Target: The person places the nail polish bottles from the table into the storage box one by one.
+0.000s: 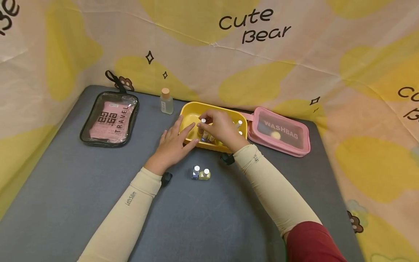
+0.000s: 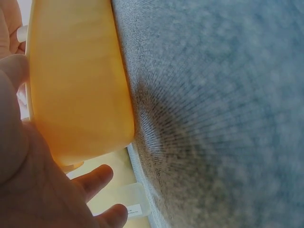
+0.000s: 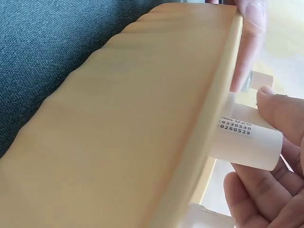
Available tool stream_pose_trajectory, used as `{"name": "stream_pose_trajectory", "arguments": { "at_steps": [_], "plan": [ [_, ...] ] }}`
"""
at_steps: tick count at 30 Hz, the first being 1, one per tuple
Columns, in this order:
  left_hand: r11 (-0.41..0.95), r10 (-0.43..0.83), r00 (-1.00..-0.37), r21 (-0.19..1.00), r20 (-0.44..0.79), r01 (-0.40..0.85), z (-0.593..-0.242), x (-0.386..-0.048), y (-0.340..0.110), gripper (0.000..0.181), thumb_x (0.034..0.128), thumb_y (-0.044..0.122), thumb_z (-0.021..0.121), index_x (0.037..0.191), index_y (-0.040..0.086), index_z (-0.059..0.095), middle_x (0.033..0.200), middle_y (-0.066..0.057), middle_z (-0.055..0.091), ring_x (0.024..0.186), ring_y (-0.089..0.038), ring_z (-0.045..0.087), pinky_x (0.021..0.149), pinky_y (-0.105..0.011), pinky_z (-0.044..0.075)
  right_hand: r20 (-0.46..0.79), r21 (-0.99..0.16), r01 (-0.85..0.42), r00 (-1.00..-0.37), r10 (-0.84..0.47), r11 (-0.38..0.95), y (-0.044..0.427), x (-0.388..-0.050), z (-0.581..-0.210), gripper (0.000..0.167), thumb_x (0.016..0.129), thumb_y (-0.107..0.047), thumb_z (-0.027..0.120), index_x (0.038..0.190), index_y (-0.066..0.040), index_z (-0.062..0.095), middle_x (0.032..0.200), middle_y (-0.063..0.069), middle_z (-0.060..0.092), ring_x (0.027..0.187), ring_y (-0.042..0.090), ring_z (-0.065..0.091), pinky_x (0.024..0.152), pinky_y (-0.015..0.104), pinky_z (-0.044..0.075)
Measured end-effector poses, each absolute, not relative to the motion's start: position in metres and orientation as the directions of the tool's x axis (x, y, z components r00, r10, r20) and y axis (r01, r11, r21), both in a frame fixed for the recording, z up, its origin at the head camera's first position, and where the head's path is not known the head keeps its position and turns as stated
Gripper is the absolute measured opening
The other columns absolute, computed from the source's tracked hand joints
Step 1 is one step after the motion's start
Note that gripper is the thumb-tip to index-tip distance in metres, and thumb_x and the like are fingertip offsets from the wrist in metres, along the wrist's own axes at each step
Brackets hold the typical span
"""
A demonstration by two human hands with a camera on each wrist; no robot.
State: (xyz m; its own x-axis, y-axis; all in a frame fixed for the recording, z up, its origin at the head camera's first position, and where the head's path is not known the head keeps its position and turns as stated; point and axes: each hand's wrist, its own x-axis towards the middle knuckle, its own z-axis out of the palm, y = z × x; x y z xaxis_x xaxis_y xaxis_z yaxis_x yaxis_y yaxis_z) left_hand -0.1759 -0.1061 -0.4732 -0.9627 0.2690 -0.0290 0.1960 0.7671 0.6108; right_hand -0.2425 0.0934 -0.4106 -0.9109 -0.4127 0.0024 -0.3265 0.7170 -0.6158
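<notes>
A yellow box with small nail polish bottles in it stands on the table near the wall cloth. My right hand reaches over its rim and pinches a white-capped nail polish bottle. More white caps show at the box's right end; in the right wrist view a printed cap rises past the rim. My left hand lies against the box's left end, fingers spread and thumb near the front rim. Two nail polish bottles, one dark blue and one yellow-green, stand side by side before the box.
A clear black-edged travel pouch lies at the left. Behind the left hand stands a clear bottle with an orange-brown cap. A pink wash bag lies against the box's right side. Patterned cloth hangs along the table's back.
</notes>
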Motion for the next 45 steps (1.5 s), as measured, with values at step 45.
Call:
{"name": "stream_pose_trajectory", "arguments": {
  "at_steps": [45],
  "plan": [
    [0.771, 0.259, -0.966, 0.604, -0.007, 0.202, -0.475, -0.176, -0.104, 0.07, 0.1088, 0.056, 0.05, 0.168, 0.023, 0.034, 0.178, -0.01, -0.003, 0.159, -0.045, 0.014, 0.122, -0.069, 0.007, 0.246, -0.675, -0.442, -0.889, -0.385, 0.59, 0.131, -0.083, -0.464, 0.027, 0.088, -0.018, 0.09, 0.113, -0.011, 0.08, 0.108, -0.007, 0.073, 0.096, 0.017, 0.07, 0.085, 0.037, 0.058]
  ]
}}
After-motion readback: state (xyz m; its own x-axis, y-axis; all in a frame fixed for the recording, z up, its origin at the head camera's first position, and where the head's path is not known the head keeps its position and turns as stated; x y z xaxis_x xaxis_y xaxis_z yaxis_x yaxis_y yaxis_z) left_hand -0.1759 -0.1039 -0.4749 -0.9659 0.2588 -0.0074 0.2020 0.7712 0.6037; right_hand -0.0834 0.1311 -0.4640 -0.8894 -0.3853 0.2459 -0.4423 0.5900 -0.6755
